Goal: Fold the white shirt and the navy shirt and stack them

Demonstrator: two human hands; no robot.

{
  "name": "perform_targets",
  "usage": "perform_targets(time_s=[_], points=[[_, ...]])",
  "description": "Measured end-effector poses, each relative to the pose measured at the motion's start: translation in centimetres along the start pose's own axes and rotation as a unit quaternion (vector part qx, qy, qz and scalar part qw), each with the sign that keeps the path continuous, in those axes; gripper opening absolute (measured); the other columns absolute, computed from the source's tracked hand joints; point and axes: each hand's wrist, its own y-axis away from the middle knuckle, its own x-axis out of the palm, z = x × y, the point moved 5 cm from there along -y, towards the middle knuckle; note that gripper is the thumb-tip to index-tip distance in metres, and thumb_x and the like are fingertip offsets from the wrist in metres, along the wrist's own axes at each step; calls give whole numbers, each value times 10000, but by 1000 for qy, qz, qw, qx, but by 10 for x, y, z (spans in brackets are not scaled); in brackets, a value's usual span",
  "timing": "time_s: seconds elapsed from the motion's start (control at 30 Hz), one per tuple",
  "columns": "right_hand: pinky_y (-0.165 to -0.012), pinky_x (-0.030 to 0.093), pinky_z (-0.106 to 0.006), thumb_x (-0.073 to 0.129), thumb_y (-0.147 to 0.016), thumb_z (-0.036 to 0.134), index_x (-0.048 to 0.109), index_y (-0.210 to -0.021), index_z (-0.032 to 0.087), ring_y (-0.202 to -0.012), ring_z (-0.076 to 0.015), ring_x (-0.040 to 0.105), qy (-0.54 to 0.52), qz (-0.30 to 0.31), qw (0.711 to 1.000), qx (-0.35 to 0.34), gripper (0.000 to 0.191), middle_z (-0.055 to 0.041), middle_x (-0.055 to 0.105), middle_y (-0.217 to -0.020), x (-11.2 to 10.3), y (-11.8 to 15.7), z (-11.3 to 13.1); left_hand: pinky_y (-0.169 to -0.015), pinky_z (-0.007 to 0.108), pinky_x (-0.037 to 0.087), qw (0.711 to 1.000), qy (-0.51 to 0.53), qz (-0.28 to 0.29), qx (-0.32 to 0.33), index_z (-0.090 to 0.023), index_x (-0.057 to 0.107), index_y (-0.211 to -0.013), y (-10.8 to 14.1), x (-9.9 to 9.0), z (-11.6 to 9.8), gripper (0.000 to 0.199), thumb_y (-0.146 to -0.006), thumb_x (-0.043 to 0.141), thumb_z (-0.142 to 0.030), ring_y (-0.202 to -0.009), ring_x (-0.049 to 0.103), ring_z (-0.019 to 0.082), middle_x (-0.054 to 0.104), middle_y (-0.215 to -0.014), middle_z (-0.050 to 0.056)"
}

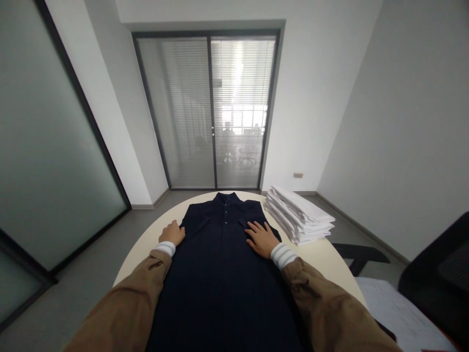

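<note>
A dark navy shirt (pixel 220 274) lies front up and spread lengthwise on the round table, its collar at the far end and its short sleeves folded inward over the chest. My left hand (pixel 172 233) is at the shirt's left edge, just below the shoulder, with its fingers curled onto the cloth. On the right side of the chest, near the sleeve, my right hand (pixel 262 239) rests flat with fingers spread. The lower end of the shirt runs out of the picture.
A stack of folded white cloths (pixel 296 215) sits at the right rim of the cream table (pixel 146 244). To the right are a black office chair (pixel 439 274) and a light sheet with faint markings (pixel 399 313). Glass doors with blinds (pixel 212 112) stand beyond.
</note>
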Motion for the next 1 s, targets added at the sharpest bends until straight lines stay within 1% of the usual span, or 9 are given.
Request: perform_targets(time_s=[0.1, 0.17, 0.2, 0.27, 0.37, 0.5, 0.6, 0.83, 1.0], points=[[-1179, 99, -606, 340, -980, 539, 454, -1473, 265, -1486, -340, 214, -28, -8, 999, -36, 576, -80, 282, -1617, 2, -3, 29, -822, 383, 525, 999, 35, 31, 3, -124, 698, -1040, -11, -4, 9, 370, -781, 631, -380, -994, 700, 330, 738, -1018, 195], [-1178, 102, -607, 300, -988, 567, 413, -1497, 283, -1492, -339, 193, -56, -4, 998, -38, 594, -68, 270, -1622, 8, -3, 42, -729, 328, 535, 997, 63, 49, 9, -157, 725, -874, -13, -3, 8, 248, -757, 665, -367, -855, 729, 286, 759, -866, 135], [-1180, 102, -603, 283, -992, 572, 395, -1508, 289, -1496, -335, 182, -69, -3, 997, -33, 599, -62, 269, -1623, 11, -2, 45, -704, 307, 534, 996, 77, 54, 14, -163, 726, -840, -13, -4, 6, 215, -755, 673, -354, -817, 731, 265, 759, -829, 114], [-1187, 102, -587, 273, -994, 574, 375, -1518, 293, -1501, -323, 169, -95, -5, 995, -20, 603, -51, 276, -1621, 16, -1, 48, -708, 277, 530, 993, 102, 51, 27, -154, 733, -871, -11, -6, -1, 208, -764, 679, -324, -823, 730, 234, 763, -845, 91], [-1198, 77, -565, 310, -985, 583, 401, -1505, 300, -1504, -310, 163, -118, -15, 993, -17, 598, -38, 291, -1616, 19, 0, 47, -771, 251, 520, 990, 126, 39, 55, -133, 736, -965, -8, -13, -19, 255, -777, 697, -299, -905, 717, 212, 762, -928, 84], [-1198, 70, -566, 338, -976, 590, 424, -1493, 310, -1503, -313, 166, -130, -23, 991, -21, 593, -35, 309, -1608, 19, 1, 45, -795, 244, 503, 987, 129, 31, 95, -124, 737, -1011, -4, -23, -51, 273, -800, 710, -296, -927, 701, 206, 750, -952, 84], [-1198, 73, -569, 346, -974, 591, 430, -1490, 307, -1502, -316, 171, -134, -26, 990, -23, 595, -38, 319, -1604, 20, 1, 44, -795, 255, 492, 986, 115, 31, 120, -125, 728, -1050, 2, -25, -76, 297, -806, 722, -294, -934, 692, 213, 737, -952, 86], [-1195, 80, -578, 358, -972, 590, 435, -1487, 304, -1498, -328, 181, -137, -33, 990, -27, 595, -40, 331, -1599, 20, 3, 42, -787, 261, 476, 982, 82, 49, 162, -162, 715, -1047, 29, -13, -126, 267, -809, 733, -284, -920, 684, 206, 731, -942, 66], [-1194, 79, -580, 363, -970, 588, 430, -1490, 305, -1497, -328, 182, -137, -30, 990, -28, 596, -43, 330, -1599, 20, 3, 42, -780, 248, 474, 980, 56, 61, 182, -176, 686, -1061, 46, 3, -148, 246, -838, 710, -278, -921, 682, 188, 727, -944, 53]])
